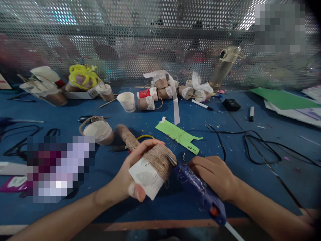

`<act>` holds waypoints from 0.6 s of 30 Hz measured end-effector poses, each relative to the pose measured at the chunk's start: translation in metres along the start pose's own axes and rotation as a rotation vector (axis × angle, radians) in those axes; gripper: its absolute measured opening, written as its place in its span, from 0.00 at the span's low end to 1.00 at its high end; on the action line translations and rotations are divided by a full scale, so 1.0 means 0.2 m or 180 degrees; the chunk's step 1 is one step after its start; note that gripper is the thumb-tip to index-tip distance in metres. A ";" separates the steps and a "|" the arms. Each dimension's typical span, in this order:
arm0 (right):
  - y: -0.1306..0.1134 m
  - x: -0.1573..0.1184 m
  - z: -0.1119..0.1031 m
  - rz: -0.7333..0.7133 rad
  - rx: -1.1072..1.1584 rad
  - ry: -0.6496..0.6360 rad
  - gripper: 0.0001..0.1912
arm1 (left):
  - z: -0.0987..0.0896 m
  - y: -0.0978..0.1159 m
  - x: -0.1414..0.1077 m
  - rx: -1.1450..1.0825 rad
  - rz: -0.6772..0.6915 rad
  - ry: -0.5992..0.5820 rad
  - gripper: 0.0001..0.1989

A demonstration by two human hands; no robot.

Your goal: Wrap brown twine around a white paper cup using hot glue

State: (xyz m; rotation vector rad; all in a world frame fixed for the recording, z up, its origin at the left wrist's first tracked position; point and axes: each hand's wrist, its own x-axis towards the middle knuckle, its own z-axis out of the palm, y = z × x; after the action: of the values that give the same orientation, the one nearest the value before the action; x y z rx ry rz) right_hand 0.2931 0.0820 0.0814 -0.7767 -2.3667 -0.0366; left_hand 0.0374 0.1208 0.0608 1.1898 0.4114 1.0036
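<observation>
In my left hand (134, 170) is a white paper cup (146, 177), tilted on its side and partly wrapped in brown twine (159, 159). The fingers curl behind the cup and the thumb presses near its rim. My right hand (213, 172) is closed round a blue glue gun (198, 187), whose metal nozzle (171, 160) is at the twine; whether it touches I cannot tell. A white glue stick (233, 231) sticks out of the gun's rear. Just behind my left hand lies a spool of twine (127, 136).
A twine-handled cup (99, 132) stands left of the spool. Green paper (178, 134) lies ahead, with a black cable (250, 147) to the right. Several decorated cups (164, 88), a white ribbon (176, 107) and a bottle (223, 68) are near the perforated metal screen (140, 43).
</observation>
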 end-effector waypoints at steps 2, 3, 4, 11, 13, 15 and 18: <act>0.00 0.00 0.00 -0.0023 -0.0066 -0.0027 0.25 | -0.01 0.00 0.00 -0.0015 -0.0077 -0.0051 0.52; 0.00 0.00 0.00 -0.0035 -0.0089 -0.0035 0.26 | -0.01 -0.01 -0.01 -0.0011 -0.0104 -0.0069 0.51; -0.01 0.00 0.00 -0.0043 -0.0100 -0.0051 0.26 | -0.01 -0.01 -0.01 0.0008 -0.0112 -0.0072 0.52; -0.01 0.01 -0.01 -0.0059 -0.0044 -0.0069 0.26 | 0.01 -0.01 0.01 -0.0243 -0.0102 0.0098 0.45; -0.01 0.00 -0.01 -0.0033 -0.0010 -0.0014 0.27 | 0.02 0.00 0.01 -0.0341 -0.0160 0.0061 0.38; -0.02 0.00 0.00 -0.0004 -0.0005 -0.0032 0.26 | 0.03 0.02 0.01 -0.0363 -0.0191 0.0045 0.37; -0.02 0.01 0.00 0.0053 0.0004 0.0026 0.26 | 0.02 0.02 0.01 -0.0385 -0.0180 0.0096 0.44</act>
State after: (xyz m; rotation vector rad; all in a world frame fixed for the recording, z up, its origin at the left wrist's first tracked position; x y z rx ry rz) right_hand 0.2906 0.0796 0.0826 -0.7940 -2.3521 -0.0314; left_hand 0.0394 0.1201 0.0666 1.0501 0.4005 0.9848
